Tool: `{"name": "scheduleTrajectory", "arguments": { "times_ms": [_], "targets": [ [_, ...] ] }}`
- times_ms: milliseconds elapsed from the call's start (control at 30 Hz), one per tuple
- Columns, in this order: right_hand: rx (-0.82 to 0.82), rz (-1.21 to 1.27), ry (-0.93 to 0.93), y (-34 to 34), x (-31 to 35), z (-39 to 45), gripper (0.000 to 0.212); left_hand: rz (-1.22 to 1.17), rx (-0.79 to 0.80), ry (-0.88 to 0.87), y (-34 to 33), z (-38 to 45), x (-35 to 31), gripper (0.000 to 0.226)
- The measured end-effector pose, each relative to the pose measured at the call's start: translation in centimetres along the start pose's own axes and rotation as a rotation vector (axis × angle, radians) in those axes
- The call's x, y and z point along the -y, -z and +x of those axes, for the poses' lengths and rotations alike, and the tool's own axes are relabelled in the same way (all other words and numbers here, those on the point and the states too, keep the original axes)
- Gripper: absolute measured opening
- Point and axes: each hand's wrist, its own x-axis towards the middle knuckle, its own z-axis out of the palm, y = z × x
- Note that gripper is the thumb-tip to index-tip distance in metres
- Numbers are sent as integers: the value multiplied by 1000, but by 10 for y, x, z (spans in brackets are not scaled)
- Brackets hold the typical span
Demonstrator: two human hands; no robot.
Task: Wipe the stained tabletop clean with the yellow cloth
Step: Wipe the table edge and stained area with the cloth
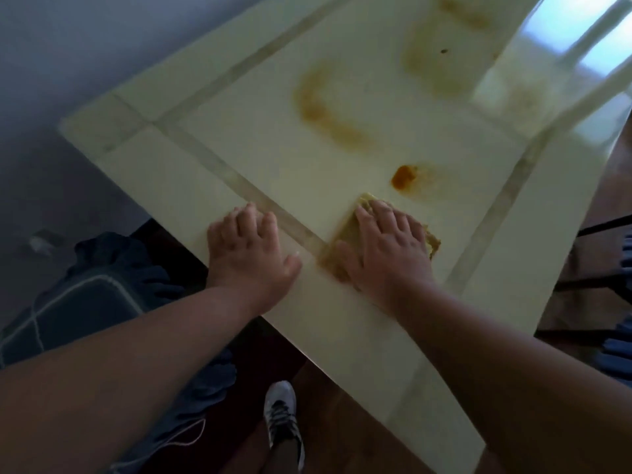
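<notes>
A glossy cream tabletop carries brown-orange stains: a curved smear, a dark orange blob and a wide faint patch farther back. My right hand lies flat on the folded yellow cloth, pressing it onto the table just in front of the orange blob. The cloth's edges show past my fingers and are soiled brown. My left hand rests palm down on the bare tabletop near its front edge, fingers spread, holding nothing.
A dark cushion with white lines and blue fabric lie on the floor at the left. My sneaker stands on the wooden floor below the table edge. A dark chair frame is at the right. A window's reflection glares at the far right of the tabletop.
</notes>
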Motion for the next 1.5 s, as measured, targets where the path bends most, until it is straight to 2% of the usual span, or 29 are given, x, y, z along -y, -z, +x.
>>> {"name": "scheduleTrajectory", "arguments": {
  "times_ms": [100, 267, 367, 467, 800, 1100, 1500],
  "targets": [
    [79, -101, 111, -2, -1, 13, 94, -112, -98, -6, 19, 29, 31, 69],
    [98, -125, 113, -4, 25, 45, 93, -90, -164, 124, 29, 113, 111, 65],
    [104, -143, 142, -3, 46, 70, 94, -111, -176, 200, 39, 155, 165, 76],
    [107, -137, 229, -4, 69, 103, 95, -180, -141, 261, 40, 182, 189, 81],
    [61, -99, 360, 4, 147, 247, 94, -95, -185, 273, 34, 191, 184, 80],
    [31, -91, 344, 12, 223, 373, 94, -84, -172, 229, 32, 197, 185, 81],
    [15, -74, 355, 17, 267, 439, 94, -10, -153, 200, 31, 194, 184, 85]
  ]
}}
